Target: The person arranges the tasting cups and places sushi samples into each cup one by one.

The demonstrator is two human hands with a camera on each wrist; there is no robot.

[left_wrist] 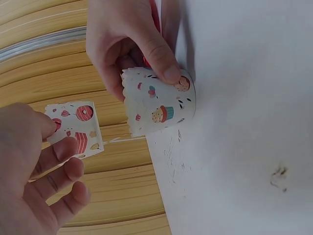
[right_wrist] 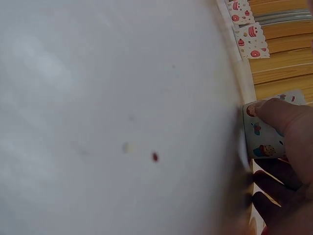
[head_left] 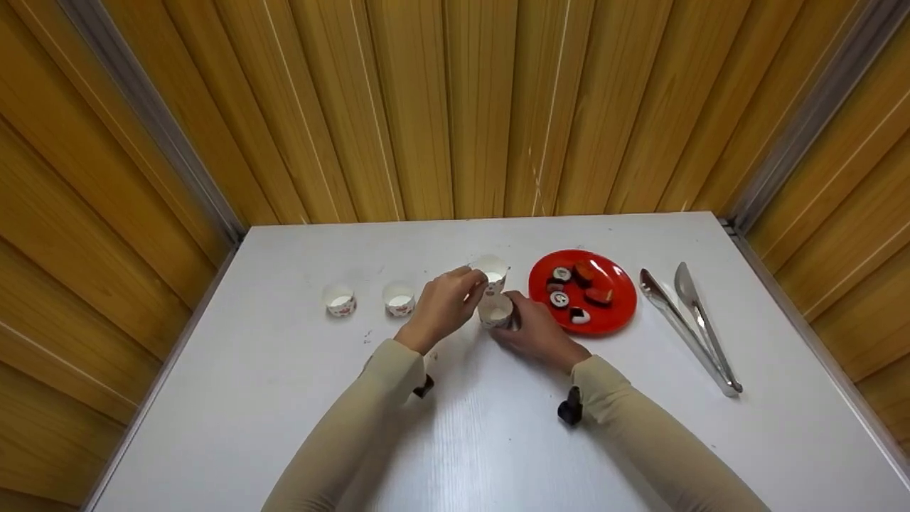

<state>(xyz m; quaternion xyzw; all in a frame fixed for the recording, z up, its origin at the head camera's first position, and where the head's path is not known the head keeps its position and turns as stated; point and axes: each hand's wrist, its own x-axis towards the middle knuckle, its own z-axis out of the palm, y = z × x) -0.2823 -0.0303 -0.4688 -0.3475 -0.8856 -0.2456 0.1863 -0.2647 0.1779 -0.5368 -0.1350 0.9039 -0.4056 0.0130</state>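
My left hand [head_left: 448,299] pinches the rim of a paper baking cup [left_wrist: 78,128] printed with red sweets, fingertips on one side. It hangs raised over the table, just beyond a second paper cup [head_left: 495,313] with a scalloped rim and cupcake prints. That second cup is gripped by my right hand [head_left: 537,331], thumb on its outer wall near the base, as the left wrist view shows. In the right wrist view the same cup [right_wrist: 264,137] stands low by the tabletop, partly covered by the fingers.
Two more paper cups [head_left: 340,304] stand in a row to the left. Right of my hands is a red plate [head_left: 618,313] with several sushi pieces [head_left: 560,299]. Beyond it lie metal tongs [head_left: 700,334], spread apart. Wood-look panels [head_left: 476,107] rise behind the white table [head_left: 249,398].
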